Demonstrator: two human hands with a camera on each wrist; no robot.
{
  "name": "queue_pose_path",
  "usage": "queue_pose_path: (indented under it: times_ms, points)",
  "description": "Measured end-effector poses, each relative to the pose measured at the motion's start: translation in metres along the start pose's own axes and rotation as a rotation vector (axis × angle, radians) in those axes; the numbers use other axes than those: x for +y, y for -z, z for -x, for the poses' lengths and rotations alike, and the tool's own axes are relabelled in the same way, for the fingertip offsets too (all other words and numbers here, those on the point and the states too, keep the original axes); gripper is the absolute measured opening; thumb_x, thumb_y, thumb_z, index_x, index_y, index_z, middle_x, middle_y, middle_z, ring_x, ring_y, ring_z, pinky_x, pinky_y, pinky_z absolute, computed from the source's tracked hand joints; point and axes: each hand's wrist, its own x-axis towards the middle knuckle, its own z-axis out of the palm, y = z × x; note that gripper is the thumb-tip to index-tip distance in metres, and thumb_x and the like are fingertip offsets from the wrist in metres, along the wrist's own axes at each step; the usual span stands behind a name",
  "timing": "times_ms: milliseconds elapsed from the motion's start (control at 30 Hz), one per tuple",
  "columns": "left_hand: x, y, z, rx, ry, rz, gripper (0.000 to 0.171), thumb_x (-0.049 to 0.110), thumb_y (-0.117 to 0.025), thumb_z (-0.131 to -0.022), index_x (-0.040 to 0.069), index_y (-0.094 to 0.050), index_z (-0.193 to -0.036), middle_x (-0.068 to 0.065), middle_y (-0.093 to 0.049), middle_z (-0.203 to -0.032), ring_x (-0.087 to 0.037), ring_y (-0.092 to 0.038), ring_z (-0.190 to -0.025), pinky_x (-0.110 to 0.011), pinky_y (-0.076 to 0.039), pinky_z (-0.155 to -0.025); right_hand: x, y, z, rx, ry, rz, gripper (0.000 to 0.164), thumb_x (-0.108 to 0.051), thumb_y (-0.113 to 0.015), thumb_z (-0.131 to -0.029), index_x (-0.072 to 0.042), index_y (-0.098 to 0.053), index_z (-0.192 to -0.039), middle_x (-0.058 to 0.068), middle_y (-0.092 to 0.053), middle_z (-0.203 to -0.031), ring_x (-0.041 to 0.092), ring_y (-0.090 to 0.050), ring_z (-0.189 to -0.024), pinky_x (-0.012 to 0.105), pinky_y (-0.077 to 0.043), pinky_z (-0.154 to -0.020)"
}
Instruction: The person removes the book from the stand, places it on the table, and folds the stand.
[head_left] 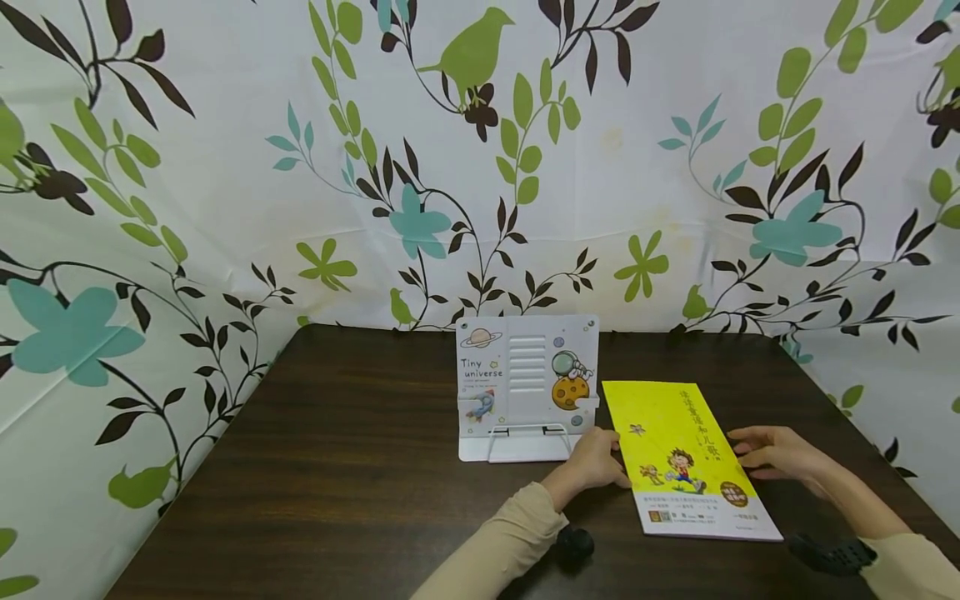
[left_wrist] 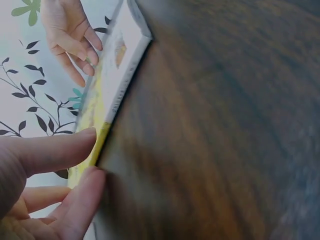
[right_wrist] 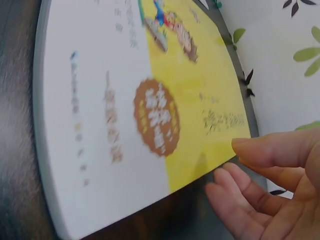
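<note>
A yellow and white book (head_left: 675, 467) with a cartoon child on its cover lies at the right of the dark table. My left hand (head_left: 592, 461) is at its left edge; in the left wrist view the thumb (left_wrist: 65, 150) and a finger pinch the book's spine (left_wrist: 117, 97). On the opposite edge is my right hand (head_left: 783, 457), fingers loosely spread. The right wrist view has the right thumb (right_wrist: 265, 147) at the cover's border and the other fingertips just below the edge.
A white book stand (head_left: 528, 375) with space drawings stands left of the book, close to my left hand. The dark wooden table (head_left: 337, 467) reaches back to a patterned cloth (head_left: 585, 183). Black wrist gear (head_left: 828, 554) sits by my right sleeve.
</note>
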Motion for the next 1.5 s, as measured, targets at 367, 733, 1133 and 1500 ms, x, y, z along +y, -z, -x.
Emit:
queue_pose_path:
  times_ms: [367,733,1133,1500]
  points:
    - [-0.003,0.027,0.011,-0.013,-0.140,0.047,0.063,0.008,-0.080,-0.066,0.000,-0.054,-0.123,-0.005,-0.063,-0.106,-0.003,-0.057,-0.073,-0.012,-0.044,-0.061,-0.035,-0.005,0.003,0.033,0.106,0.095,0.061,-0.015,-0.062,-0.082,0.017,-0.035,-0.127,0.018,-0.055,-0.102,0.024,-0.053,-0.085,0.040,-0.050,-0.074]
    - [-0.023,0.085,0.039,0.094,-0.329,0.077,0.055,0.003,-0.074,-0.072,-0.002,-0.053,-0.123,-0.013,-0.061,-0.109,-0.012,-0.062,-0.082,-0.017,-0.049,-0.068,-0.071,-0.010,-0.003,0.021,0.134,0.097,0.057,-0.017,-0.060,-0.085,0.015,-0.038,-0.127,0.026,-0.055,-0.108,0.029,-0.056,-0.090,0.048,-0.049,-0.078]
    - [-0.073,0.161,0.074,0.413,-0.309,0.168,0.046,-0.004,-0.071,-0.072,-0.004,-0.057,-0.116,-0.016,-0.061,-0.101,-0.027,-0.062,-0.084,-0.039,-0.052,-0.069,-0.134,-0.029,-0.002,-0.043,0.312,0.068,0.054,-0.017,-0.060,-0.086,0.010,-0.040,-0.128,0.028,-0.051,-0.118,0.033,-0.055,-0.100,0.043,-0.049,-0.080]
    - [-0.111,0.180,0.085,0.565,-0.218,0.040,0.037,-0.004,-0.072,-0.070,-0.004,-0.061,-0.105,-0.013,-0.060,-0.095,-0.023,-0.062,-0.079,-0.036,-0.051,-0.069,-0.161,-0.052,-0.017,-0.049,0.393,0.061,0.053,-0.016,-0.061,-0.086,0.008,-0.042,-0.129,0.024,-0.054,-0.116,0.031,-0.055,-0.101,0.042,-0.049,-0.082]
